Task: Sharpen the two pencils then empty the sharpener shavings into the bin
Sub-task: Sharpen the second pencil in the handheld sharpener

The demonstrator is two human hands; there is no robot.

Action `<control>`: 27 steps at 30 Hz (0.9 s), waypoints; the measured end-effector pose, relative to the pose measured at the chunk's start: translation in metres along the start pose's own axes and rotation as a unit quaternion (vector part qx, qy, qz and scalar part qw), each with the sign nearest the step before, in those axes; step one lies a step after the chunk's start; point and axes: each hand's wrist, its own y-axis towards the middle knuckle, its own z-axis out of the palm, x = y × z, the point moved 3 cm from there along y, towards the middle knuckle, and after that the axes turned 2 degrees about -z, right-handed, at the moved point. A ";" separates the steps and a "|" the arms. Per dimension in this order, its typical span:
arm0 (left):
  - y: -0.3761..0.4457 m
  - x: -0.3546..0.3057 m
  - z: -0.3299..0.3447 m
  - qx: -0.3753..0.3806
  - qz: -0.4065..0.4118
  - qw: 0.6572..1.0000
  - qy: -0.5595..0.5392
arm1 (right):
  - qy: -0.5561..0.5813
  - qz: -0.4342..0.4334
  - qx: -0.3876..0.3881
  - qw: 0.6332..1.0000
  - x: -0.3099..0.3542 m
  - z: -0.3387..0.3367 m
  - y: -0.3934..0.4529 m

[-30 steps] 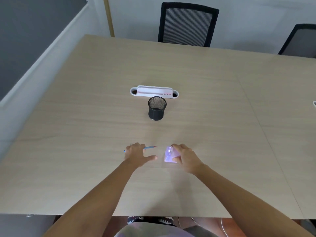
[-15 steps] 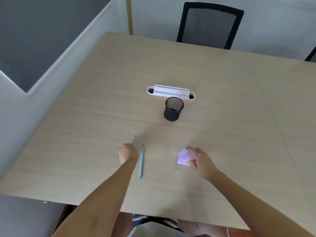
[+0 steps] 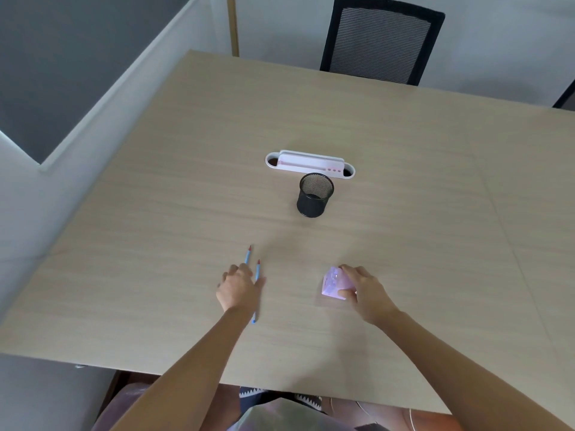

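My left hand (image 3: 239,287) lies palm down on the pale wood-grain surface (image 3: 404,244), fingers loosely spread over two slim blue pencils with red tips (image 3: 257,272); whether they pinch either pencil I cannot tell. The pencils lie side by side, pointing away from me, one red tip poking out beyond my knuckles and the other further off to the left. My right hand (image 3: 365,290) grips the small translucent pink sharpener (image 3: 333,281) resting on the surface, thumb on its near edge and fingers curled over its top. Further away, well apart from both hands, a round black mesh bin (image 3: 314,195) stands upright, just in front of a long white desk organiser tray (image 3: 308,163).
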 end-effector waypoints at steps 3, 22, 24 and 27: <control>-0.014 0.003 0.015 0.065 -0.003 0.993 0.097 | -0.004 0.000 0.004 1.000 0.001 0.000 0.000; -0.030 -0.047 0.026 0.113 0.240 0.961 -0.075 | -0.018 0.006 0.026 0.999 0.003 -0.003 0.002; -0.027 -0.047 0.024 0.103 0.242 0.961 -0.088 | -0.019 0.004 0.025 0.999 0.002 -0.002 0.001; -0.023 -0.049 0.021 0.103 0.249 0.958 -0.098 | -0.015 0.003 0.023 1.000 0.001 -0.002 0.002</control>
